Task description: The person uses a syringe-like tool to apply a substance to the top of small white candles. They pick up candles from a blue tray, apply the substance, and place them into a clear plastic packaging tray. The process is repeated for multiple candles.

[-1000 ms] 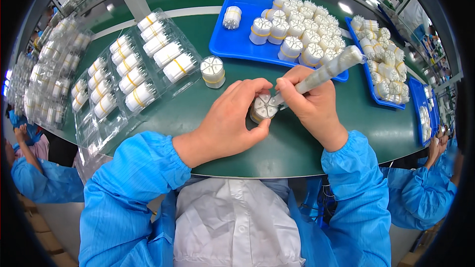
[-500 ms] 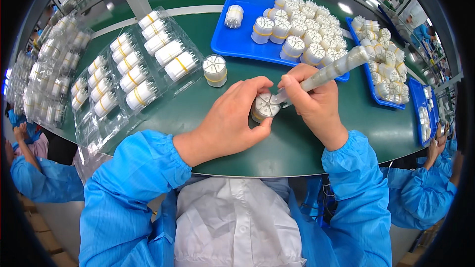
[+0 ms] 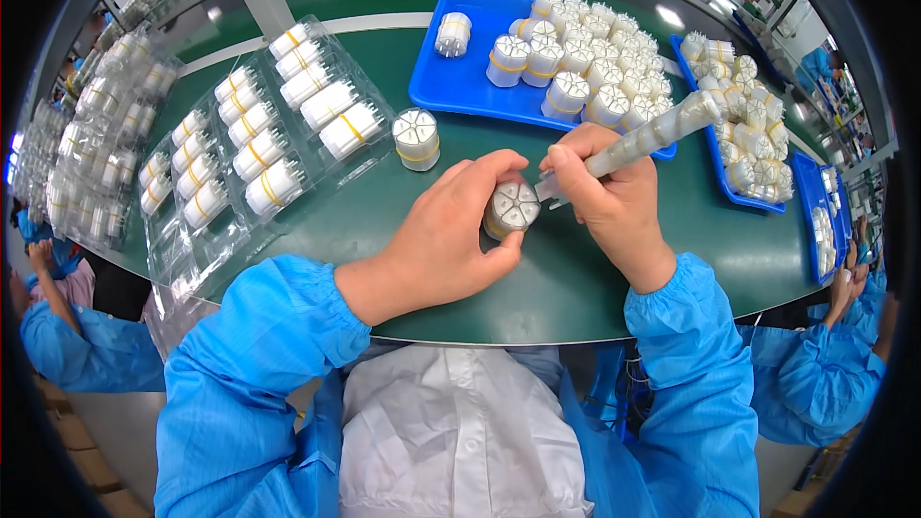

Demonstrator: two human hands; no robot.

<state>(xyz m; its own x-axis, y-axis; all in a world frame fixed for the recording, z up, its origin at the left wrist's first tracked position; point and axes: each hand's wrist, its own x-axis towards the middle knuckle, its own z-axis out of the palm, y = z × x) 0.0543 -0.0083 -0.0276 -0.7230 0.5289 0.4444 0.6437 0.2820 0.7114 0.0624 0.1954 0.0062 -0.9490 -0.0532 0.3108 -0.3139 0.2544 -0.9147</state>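
My left hand (image 3: 436, 230) curls its thumb and fingers around a short white cylinder (image 3: 515, 207), which stands upright on the table. Its round top is split into wedge-shaped segments with small metal-looking marks. In my right hand (image 3: 614, 206) is a thick, stick-like tool wrapped in clear film (image 3: 662, 129), held like a pen and slanting up to the right. Its pale tip is just right of the cylinder's top edge; whether they touch I cannot tell. A similar cylinder with a yellow band (image 3: 416, 140) stands beyond my left hand.
A blue tray (image 3: 432, 82) holds many such cylinders at the back; another blue tray (image 3: 743, 198) is on the right. On the left, a clear plastic blister tray (image 3: 177, 259) carries banded white bundles, with stacked blister packs (image 3: 96, 149) farther left. Co-workers' blue sleeves (image 3: 815, 379) show at both sides.
The tool tip has drawn slightly away from the cylinder's top, to the right. The cylinder has shifted or turned a little within my left hand.
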